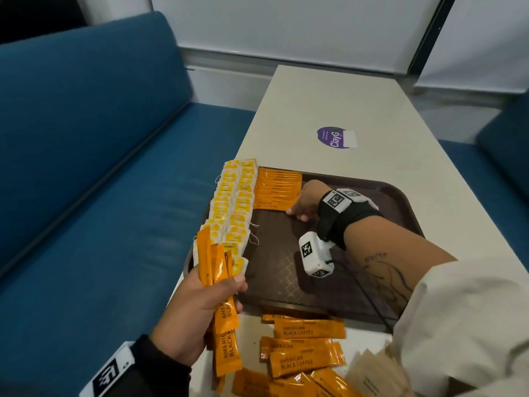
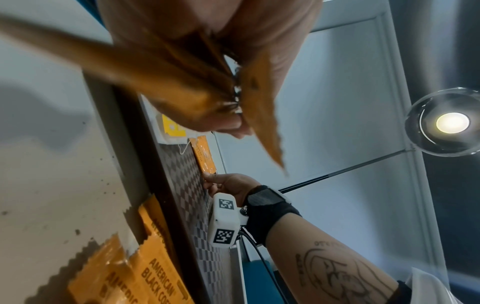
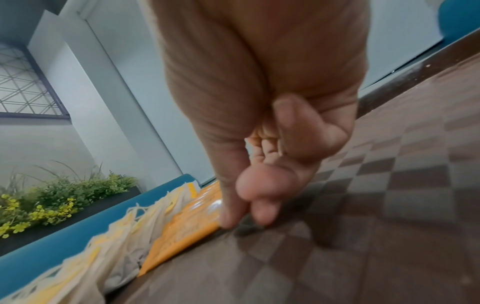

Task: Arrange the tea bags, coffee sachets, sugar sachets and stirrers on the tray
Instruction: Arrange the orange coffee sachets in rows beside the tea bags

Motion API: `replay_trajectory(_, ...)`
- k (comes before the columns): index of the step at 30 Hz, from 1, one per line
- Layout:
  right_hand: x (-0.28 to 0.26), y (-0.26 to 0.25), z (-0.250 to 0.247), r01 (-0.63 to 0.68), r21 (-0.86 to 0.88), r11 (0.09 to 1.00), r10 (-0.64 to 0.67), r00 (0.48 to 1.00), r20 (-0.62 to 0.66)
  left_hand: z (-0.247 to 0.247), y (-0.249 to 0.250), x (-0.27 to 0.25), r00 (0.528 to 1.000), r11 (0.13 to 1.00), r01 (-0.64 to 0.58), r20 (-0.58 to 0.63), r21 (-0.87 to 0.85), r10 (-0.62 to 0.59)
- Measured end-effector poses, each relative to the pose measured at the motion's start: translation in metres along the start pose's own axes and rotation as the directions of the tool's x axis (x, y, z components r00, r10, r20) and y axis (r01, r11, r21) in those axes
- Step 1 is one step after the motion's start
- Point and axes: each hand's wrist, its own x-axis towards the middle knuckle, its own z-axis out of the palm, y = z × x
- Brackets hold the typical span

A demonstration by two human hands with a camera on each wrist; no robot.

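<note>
A brown tray (image 1: pixel 400 193) lies on the white table. Yellow-and-white tea bags (image 1: pixel 232 207) run in two columns along its left edge. Beside them, at the far left, orange coffee sachets (image 1: pixel 276 190) lie overlapped in a row. My right hand (image 1: pixel 297 214) is at that row's near right corner, and its fingertips (image 3: pixel 231 218) touch the end of the nearest sachet (image 3: pixel 187 230). At the tray's near left corner my left hand (image 1: pixel 206 302) grips a bundle of coffee sachets (image 1: pixel 217 270), held upright. The wrist view shows the same bundle (image 2: pixel 168 76) blurred inside the fist.
Several loose coffee sachets (image 1: pixel 306 351) lie on the table in front of the tray. Brown paper packets (image 1: pixel 372 376) sit at the near right, partly under my sleeve. A purple sticker (image 1: pixel 333 137) marks the far tabletop. A blue bench (image 1: pixel 100 167) runs along the left.
</note>
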Motion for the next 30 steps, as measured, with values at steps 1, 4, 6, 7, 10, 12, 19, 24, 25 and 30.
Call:
replay_trajectory(1,0.001,0.000,0.003,0.004,0.005,1.000,-0.004,1.000,-0.013,0.001,0.000,0.000,1.000,1.000,0.001,0.001,-0.002,-0.001)
replay_trajectory(4,0.003,-0.002,0.008,0.021,-0.026,0.999,-0.022,0.999,-0.025,0.002,0.000,0.000,1.000,1.000,0.007,0.002,-0.016,-0.007)
replay_trajectory(6,0.002,-0.003,0.009,0.017,-0.053,0.998,-0.019,0.999,-0.046,0.003,0.002,-0.001,1.000,0.999,0.008,0.012,-0.032,-0.008)
replay_trajectory(7,0.001,-0.003,0.009,0.008,-0.063,0.998,-0.012,0.998,-0.057,0.003,0.002,-0.001,1.000,0.999,0.012,0.019,-0.047,-0.011)
replay_trajectory(10,-0.002,-0.001,0.008,-0.005,-0.085,0.996,-0.003,0.996,-0.090,0.004,0.003,-0.002,0.999,0.991,0.040,0.039,-0.127,-0.035)
replay_trajectory(12,-0.003,0.002,0.008,-0.004,-0.050,0.999,-0.001,0.994,-0.114,0.005,0.004,-0.003,0.997,0.985,0.059,0.048,-0.165,-0.052)
replay_trajectory(19,-0.057,0.013,0.008,0.311,0.255,0.916,-0.254,0.939,-0.232,0.008,0.008,-0.006,0.997,0.948,0.068,0.054,-0.311,-0.054)
replay_trajectory(24,-0.156,0.017,0.034,0.346,0.520,0.781,-0.474,0.870,0.133,0.023,0.004,-0.006,1.000,0.896,0.020,0.025,-0.445,-0.010)
replay_trajectory(25,-0.168,0.017,0.043,0.338,0.552,0.763,-0.496,0.853,0.163,0.027,0.003,-0.006,1.000,0.887,0.007,0.018,-0.461,0.002)
replay_trajectory(30,-0.190,0.022,0.066,0.321,0.664,0.675,-0.460,0.887,0.039,0.034,-0.001,-0.008,0.999,0.882,-0.038,-0.013,-0.470,0.036)
